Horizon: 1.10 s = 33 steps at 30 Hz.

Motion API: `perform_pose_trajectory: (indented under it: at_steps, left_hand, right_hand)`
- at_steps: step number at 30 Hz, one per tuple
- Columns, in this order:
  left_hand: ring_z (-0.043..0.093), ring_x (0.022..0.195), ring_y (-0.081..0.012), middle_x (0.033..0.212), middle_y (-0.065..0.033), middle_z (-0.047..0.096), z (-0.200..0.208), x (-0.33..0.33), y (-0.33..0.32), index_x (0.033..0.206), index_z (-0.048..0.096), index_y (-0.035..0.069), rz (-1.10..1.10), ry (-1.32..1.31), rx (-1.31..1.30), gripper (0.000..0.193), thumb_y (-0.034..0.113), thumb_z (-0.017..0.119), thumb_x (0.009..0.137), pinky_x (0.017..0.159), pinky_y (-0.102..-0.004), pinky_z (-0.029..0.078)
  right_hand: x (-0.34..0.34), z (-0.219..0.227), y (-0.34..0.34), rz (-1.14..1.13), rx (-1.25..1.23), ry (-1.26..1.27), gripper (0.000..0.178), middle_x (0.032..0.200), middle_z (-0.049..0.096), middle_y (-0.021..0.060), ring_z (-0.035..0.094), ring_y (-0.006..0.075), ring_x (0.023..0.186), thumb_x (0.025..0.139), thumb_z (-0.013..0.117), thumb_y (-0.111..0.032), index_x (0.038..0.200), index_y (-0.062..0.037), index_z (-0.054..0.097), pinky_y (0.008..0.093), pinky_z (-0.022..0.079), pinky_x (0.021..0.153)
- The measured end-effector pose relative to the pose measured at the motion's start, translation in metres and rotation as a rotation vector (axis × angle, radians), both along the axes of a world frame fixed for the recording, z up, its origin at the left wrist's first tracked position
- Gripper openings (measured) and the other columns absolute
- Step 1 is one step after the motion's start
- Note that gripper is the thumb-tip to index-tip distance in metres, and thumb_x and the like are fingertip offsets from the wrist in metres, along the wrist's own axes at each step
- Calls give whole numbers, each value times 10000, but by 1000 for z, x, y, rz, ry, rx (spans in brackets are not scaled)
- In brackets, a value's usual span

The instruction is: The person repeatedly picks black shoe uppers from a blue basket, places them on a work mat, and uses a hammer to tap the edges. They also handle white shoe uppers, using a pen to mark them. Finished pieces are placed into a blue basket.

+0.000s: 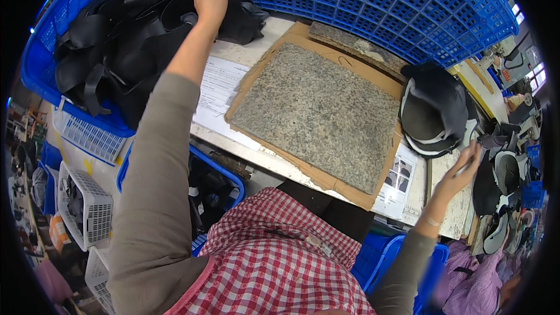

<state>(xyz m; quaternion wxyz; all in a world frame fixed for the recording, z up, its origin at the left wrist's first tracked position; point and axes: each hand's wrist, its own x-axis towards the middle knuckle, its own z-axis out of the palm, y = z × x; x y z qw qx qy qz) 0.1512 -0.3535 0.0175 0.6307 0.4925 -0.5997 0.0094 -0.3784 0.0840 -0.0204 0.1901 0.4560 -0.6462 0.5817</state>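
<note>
Bench (248,51) is whitish, and at its far side I see two blue baskets: the filled basket (35,76) at the far left corner, and the lattice basket (326,6) along the far edge. Black pieces (125,46) heap in the filled basket, too many for counting. One brown board (347,189) lies at the middle of the bench, and on it one grey speckled slab (318,111). Near the right edge is one black upper (452,102) with pale lining; at least two similar uppers (504,169) lie farther right. Printed papers (219,90) show at two places, left and right of the board. The left hand (211,3) is over the heap's right side, black pieces close around its fingers; I cannot tell if it has hold of one. The right hand (458,175) is just beside the black upper, fingers loosely spread, nothing seen between them.
</note>
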Motion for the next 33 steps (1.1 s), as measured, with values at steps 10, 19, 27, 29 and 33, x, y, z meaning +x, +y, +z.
perform_pose_trajectory:
  at_steps: [10,19,27,29,33]
  left_hand:
    - [625,1255,-375,1345,-234,644,-19,-30,-39,1468,457,77,52,-279,650,833,229,879,767,1063,-404,482]
    - [520,1340,-293,1518,-158,498,-59,94,165,1592,346,23,-544,391,478,868,28,797,850,1129,-394,410]
    - [673,994,-173,1165,-111,724,6,59,189,1264,676,-66,-552,209,256,346,36,732,938,918,-292,536]
    - [670,982,-157,1151,-102,730,44,22,198,1249,683,-74,-648,10,152,311,34,712,958,923,-284,530]
    - [681,986,-148,1106,-93,754,67,-57,229,1252,702,-27,-634,-363,-271,330,-111,608,946,909,-285,529]
  right_hand:
    - [149,-77,72,182,347,-228,334,1307,665,182,622,277,1230,1057,569,-154,1332,29,619,384,452,1077]
    - [137,-66,111,191,245,-390,223,1146,750,156,711,230,1107,1040,551,-54,1215,35,655,335,527,981]
    - [164,-65,139,298,131,-522,246,1100,752,134,717,210,1041,1041,620,-165,1207,-4,704,329,558,900]
    - [163,-63,152,283,102,-549,264,1090,755,134,716,211,1045,1047,622,-195,1205,0,704,327,556,906]
    - [165,-65,163,310,92,-630,554,1153,744,126,693,190,1076,1103,447,-475,1388,-20,587,302,512,885]
